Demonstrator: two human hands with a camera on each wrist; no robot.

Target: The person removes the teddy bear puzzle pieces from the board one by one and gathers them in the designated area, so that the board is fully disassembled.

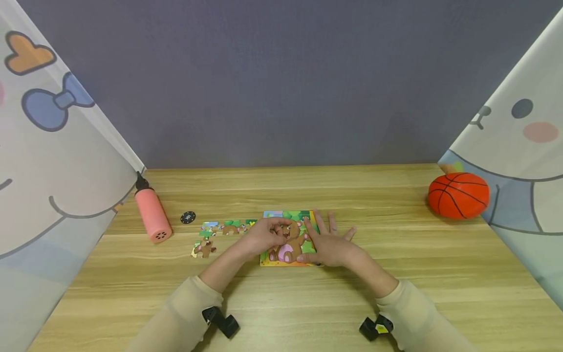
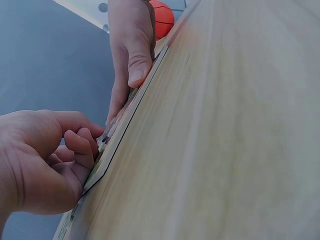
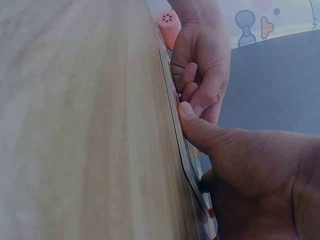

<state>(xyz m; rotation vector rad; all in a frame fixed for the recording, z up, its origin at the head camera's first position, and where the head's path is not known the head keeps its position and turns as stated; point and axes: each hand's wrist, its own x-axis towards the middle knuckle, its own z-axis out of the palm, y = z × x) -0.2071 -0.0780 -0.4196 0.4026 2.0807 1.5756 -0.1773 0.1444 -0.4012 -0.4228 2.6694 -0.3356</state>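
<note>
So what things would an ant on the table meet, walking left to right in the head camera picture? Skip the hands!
Pink tube → black chip → puzzle pieces → bear puzzle → ball.

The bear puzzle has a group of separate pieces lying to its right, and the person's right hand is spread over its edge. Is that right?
Not quite: the head view shows the separate pieces lying to the left of the bear puzzle. The right hand is indeed spread over its edge.
</note>
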